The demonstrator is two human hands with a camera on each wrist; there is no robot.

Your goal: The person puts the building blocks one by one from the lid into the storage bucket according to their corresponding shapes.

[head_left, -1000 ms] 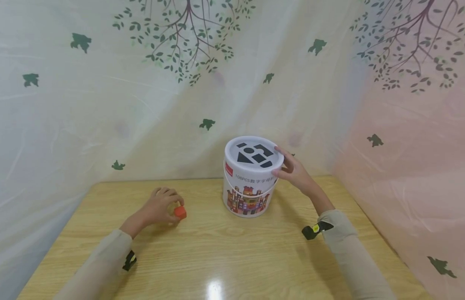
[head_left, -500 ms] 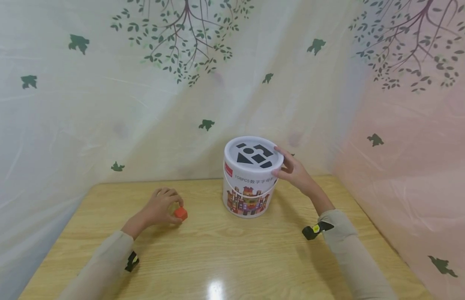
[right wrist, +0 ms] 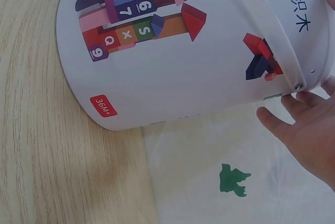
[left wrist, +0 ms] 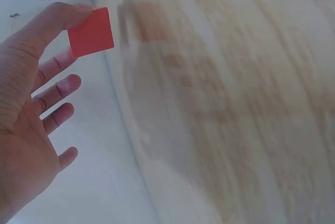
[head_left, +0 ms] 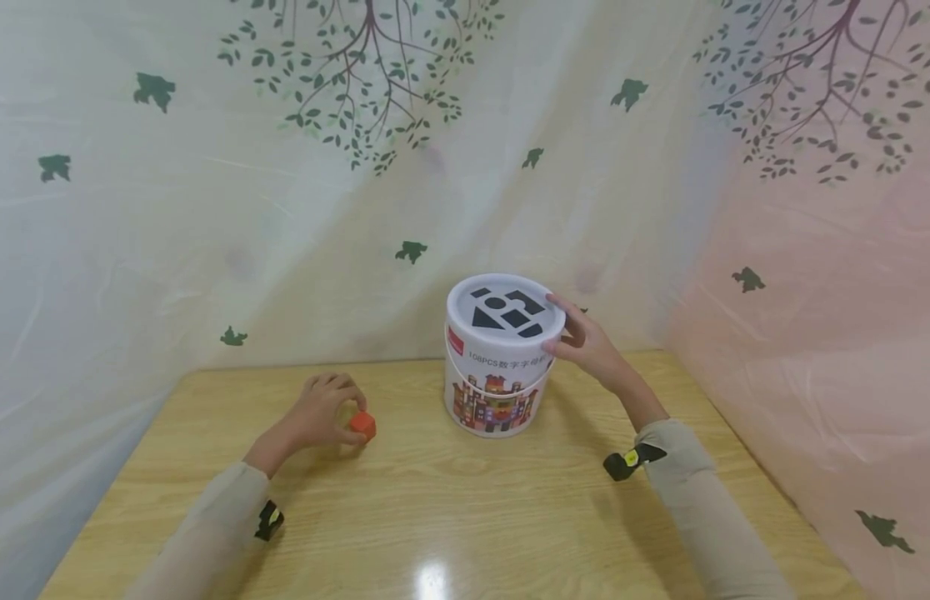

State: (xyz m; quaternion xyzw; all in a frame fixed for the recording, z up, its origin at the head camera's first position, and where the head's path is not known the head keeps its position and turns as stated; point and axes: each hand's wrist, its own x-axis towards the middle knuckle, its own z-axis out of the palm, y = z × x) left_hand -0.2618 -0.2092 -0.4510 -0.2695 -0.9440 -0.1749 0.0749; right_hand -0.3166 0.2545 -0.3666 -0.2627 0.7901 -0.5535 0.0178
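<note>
My left hand (head_left: 318, 417) pinches a small red toy block (head_left: 362, 426) between thumb and fingers, over the left part of the table. Seen from the left wrist, the block (left wrist: 90, 32) shows a flat square face, and the other fingers are spread behind it. A white toy-block bucket (head_left: 495, 379) with black shapes printed on its lid (head_left: 502, 304) stands upright at the back of the table. My right hand (head_left: 588, 346) grips the bucket's rim from the right. Several of its fingers touch the bucket's side below the lid in the right wrist view.
A pale wood-grain table (head_left: 450, 508) lies under both hands. Behind it hangs a light cloth (head_left: 307, 208) printed with leaves and branches, close to the bucket. A pinkish cloth (head_left: 817, 350) runs along the right edge. Black straps are on both wrists.
My left hand and the red block have shifted very slightly to the right, and the block has turned a little. My right hand keeps its hold on the bucket.
</note>
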